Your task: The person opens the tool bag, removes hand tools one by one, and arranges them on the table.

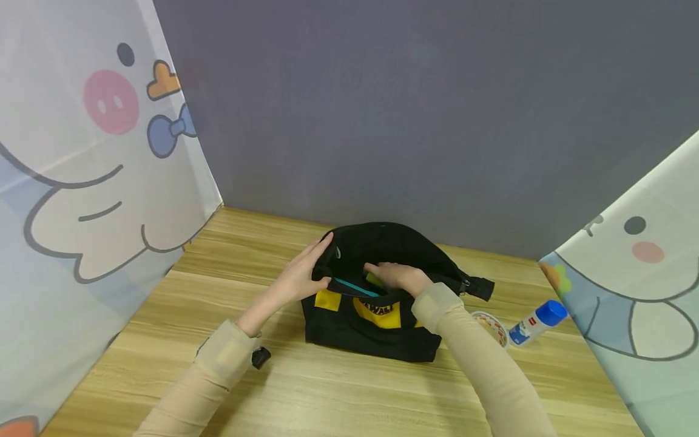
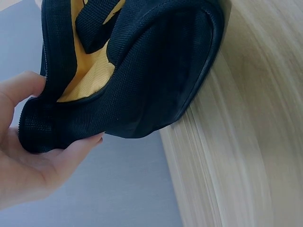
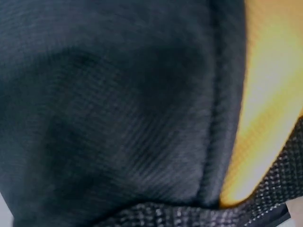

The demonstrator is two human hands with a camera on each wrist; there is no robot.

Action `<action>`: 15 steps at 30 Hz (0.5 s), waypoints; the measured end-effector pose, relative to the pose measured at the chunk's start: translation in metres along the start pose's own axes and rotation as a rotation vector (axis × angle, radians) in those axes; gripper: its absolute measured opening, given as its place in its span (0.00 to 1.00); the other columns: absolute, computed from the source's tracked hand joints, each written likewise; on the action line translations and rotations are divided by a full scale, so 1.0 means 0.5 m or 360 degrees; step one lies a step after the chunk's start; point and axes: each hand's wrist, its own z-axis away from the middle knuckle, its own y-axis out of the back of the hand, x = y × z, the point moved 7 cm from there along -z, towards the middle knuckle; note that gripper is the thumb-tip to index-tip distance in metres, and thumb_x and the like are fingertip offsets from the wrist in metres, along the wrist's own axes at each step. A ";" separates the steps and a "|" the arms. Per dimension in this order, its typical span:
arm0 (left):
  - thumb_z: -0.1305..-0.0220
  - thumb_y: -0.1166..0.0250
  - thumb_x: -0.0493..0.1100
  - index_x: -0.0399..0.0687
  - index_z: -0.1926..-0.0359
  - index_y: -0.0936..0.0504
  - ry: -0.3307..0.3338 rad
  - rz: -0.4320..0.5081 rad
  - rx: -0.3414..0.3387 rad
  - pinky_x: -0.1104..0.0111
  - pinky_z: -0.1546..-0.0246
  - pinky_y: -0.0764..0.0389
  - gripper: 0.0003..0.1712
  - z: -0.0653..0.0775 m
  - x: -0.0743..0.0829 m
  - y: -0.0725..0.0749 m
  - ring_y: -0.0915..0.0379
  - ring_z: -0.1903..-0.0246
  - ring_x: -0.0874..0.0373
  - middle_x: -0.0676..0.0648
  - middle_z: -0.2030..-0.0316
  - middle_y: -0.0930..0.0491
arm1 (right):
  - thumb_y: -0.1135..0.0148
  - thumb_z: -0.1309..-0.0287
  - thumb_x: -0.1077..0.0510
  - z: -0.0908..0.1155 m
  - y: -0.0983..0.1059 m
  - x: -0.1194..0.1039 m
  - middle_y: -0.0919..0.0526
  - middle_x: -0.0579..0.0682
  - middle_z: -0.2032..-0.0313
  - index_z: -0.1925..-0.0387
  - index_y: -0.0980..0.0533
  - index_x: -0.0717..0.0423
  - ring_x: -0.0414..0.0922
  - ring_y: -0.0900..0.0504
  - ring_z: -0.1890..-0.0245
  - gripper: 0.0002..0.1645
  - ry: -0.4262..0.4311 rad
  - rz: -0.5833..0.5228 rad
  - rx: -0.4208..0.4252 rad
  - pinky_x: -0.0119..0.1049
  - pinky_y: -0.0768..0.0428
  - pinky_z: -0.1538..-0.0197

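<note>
A black tool bag with yellow patches and DEWALT lettering stands on the table, its zipped mouth spread wide. My left hand grips the left end of the opening. In the left wrist view, the thumb and fingers lie on either side of the bag's edge. My right hand reaches down inside the mouth and holds a small yellow-green object, mostly hidden by the hand and bag. A teal strip shows along the inner front rim. The right wrist view shows close, blurred black and yellow bag fabric.
Right of the bag stand a glue stick with a blue cap and a round patterned roll, partly covered by the right sleeve. A small black object lies by the left wrist. A grey wall rises behind the wooden table.
</note>
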 end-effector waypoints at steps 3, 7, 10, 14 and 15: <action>0.45 0.34 0.39 0.55 0.26 0.54 0.0000 0.0009 0.0001 0.42 0.43 0.31 0.51 0.001 0.000 0.000 0.44 0.33 0.38 0.39 0.29 0.48 | 0.44 0.41 0.68 0.002 0.015 -0.012 0.24 0.52 0.48 0.39 0.41 0.39 0.46 0.25 0.62 0.34 0.0135 0.0009 0.0102 0.40 0.24 0.53; 0.45 0.34 0.39 0.55 0.26 0.54 -0.0002 0.0011 0.0004 0.43 0.43 0.31 0.51 0.002 -0.003 0.000 0.44 0.33 0.38 0.39 0.29 0.47 | 0.41 0.44 0.69 0.007 0.029 -0.029 0.26 0.51 0.44 0.40 0.41 0.41 0.43 0.26 0.63 0.35 0.0273 -0.0031 0.0186 0.36 0.23 0.55; 0.45 0.35 0.39 0.55 0.26 0.55 -0.0011 0.0008 0.0003 0.43 0.43 0.30 0.51 0.001 -0.004 0.000 0.44 0.33 0.38 0.39 0.29 0.48 | 0.41 0.44 0.69 0.010 0.032 -0.033 0.27 0.51 0.43 0.40 0.42 0.40 0.43 0.26 0.63 0.35 0.0290 -0.0037 0.0191 0.35 0.24 0.56; 0.44 0.35 0.39 0.56 0.26 0.55 -0.0008 0.0017 -0.0002 0.43 0.43 0.31 0.51 -0.001 -0.006 -0.002 0.45 0.32 0.38 0.39 0.28 0.49 | 0.40 0.46 0.71 0.016 0.038 -0.035 0.26 0.53 0.46 0.40 0.42 0.42 0.44 0.25 0.63 0.37 0.0320 -0.0045 0.0231 0.36 0.23 0.56; 0.44 0.35 0.39 0.56 0.26 0.55 -0.0007 0.0019 -0.0003 0.42 0.43 0.32 0.51 -0.001 -0.006 -0.003 0.45 0.32 0.39 0.39 0.28 0.49 | 0.39 0.47 0.71 0.018 0.040 -0.036 0.26 0.53 0.47 0.41 0.42 0.42 0.45 0.25 0.63 0.38 0.0332 -0.0053 0.0246 0.37 0.22 0.56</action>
